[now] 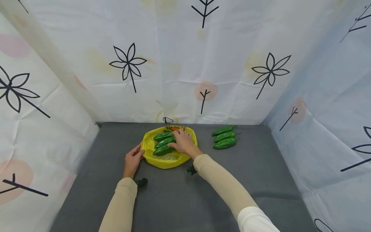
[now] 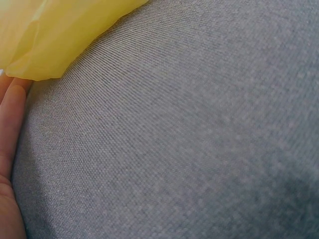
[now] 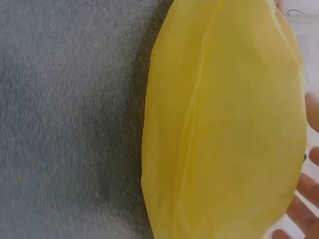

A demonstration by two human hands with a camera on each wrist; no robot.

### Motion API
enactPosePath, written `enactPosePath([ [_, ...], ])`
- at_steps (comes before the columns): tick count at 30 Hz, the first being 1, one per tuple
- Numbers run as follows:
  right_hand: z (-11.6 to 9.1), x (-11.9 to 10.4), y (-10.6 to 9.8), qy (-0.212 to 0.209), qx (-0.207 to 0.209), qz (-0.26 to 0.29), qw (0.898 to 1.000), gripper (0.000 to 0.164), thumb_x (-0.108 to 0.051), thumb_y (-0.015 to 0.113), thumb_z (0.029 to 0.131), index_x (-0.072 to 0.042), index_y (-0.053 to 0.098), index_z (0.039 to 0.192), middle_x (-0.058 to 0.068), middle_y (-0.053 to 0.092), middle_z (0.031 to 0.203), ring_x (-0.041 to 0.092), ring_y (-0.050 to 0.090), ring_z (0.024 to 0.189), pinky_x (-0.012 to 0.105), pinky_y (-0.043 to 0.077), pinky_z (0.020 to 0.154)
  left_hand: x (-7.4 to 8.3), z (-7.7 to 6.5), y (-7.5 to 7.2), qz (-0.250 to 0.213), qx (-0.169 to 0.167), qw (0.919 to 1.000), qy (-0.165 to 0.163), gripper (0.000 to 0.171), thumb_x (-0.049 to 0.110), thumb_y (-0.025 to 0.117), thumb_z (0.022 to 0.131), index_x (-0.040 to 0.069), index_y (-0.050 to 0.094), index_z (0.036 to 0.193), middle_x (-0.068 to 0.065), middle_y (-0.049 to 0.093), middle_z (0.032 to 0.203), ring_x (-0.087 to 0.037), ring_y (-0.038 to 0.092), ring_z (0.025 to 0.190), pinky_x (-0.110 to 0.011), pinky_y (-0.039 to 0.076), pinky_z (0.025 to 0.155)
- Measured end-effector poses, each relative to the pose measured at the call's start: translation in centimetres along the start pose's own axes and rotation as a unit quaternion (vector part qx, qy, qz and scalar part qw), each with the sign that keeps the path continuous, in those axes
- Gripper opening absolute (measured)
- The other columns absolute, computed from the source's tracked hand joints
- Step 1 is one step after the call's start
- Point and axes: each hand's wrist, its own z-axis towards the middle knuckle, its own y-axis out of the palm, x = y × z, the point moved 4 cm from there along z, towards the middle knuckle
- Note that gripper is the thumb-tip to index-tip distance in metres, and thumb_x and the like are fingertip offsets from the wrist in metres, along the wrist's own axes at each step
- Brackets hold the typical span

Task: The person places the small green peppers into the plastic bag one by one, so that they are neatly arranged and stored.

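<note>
A yellow plastic bag (image 1: 166, 164) lies on the grey table, its mouth spread wide in a round shape. Three glossy green chili peppers (image 1: 163, 150) show side by side inside it. My left hand (image 1: 132, 162) pinches the bag's left rim, the thumb over the edge; in the left wrist view its fingers (image 2: 11, 124) meet the yellow plastic. Over the bag's mouth, my right hand (image 1: 183, 142) reaches in at the peppers' right ends and partly covers them. Its fingers (image 3: 310, 189) look spread apart in the right wrist view, where the bag's side hides what lies beneath.
Three more green chili peppers (image 1: 224, 143) lie in a row on the grey tabletop (image 1: 174, 199), right of the bag. White cloth walls (image 1: 174, 64) with plant drawings close off the back and both sides. Dark wrist cameras (image 1: 142, 183) hang under the forearms.
</note>
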Motion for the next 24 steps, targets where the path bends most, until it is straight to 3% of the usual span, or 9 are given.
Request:
enactPosePath([
  [7, -0.4, -0.2, -0.5, -0.004, 0.011, -0.04, 0.999, 0.071, -0.06, 0.058, 0.097, -0.025, 0.039, 0.156, 0.012, 0.036, 0.158, 0.037, 0.037, 0.144, 0.061, 0.036, 0.114, 0.0, -0.1, -0.1, -0.005, -0.003, 0.9999, -0.014, 0.05, 0.039, 0.067, 0.098, 0.035, 0.056, 0.146, -0.005, 0.064, 0.142, -0.018, 0.061, 0.121, -0.007, 0.052, 0.076],
  [12, -0.9, -0.1, -0.7, -0.009, 0.009, -0.069, 0.998, 0.075, -0.064, 0.052, 0.098, -0.028, 0.03, 0.161, 0.012, 0.027, 0.165, 0.039, 0.024, 0.154, 0.064, 0.025, 0.122, 0.0, -0.2, 0.0, -0.005, -0.007, 0.9998, -0.015, 0.05, 0.04, 0.067, 0.098, 0.036, 0.055, 0.147, -0.005, 0.063, 0.144, -0.02, 0.061, 0.122, -0.007, 0.052, 0.076],
  [17, -1.0, 0.3, -0.7, -0.018, 0.015, -0.102, 0.994, 0.082, -0.071, 0.045, 0.098, -0.029, 0.022, 0.164, 0.011, 0.015, 0.171, 0.041, 0.014, 0.158, 0.069, 0.015, 0.124, -0.2, 0.1, 0.0, -0.003, -0.007, 0.9999, -0.014, 0.051, 0.042, 0.067, 0.098, 0.036, 0.055, 0.147, -0.005, 0.063, 0.143, -0.019, 0.061, 0.121, -0.007, 0.052, 0.076],
  [24, -1.1, 1.2, -0.7, -0.02, 0.016, -0.13, 0.991, 0.084, -0.074, 0.042, 0.097, -0.035, 0.012, 0.165, 0.009, 0.004, 0.174, 0.043, 0.007, 0.159, 0.071, 0.011, 0.123, -0.1, -0.1, 0.0, -0.006, -0.013, 0.9998, -0.013, 0.051, 0.043, 0.067, 0.098, 0.037, 0.054, 0.148, -0.004, 0.062, 0.145, -0.02, 0.06, 0.125, -0.006, 0.051, 0.077],
])
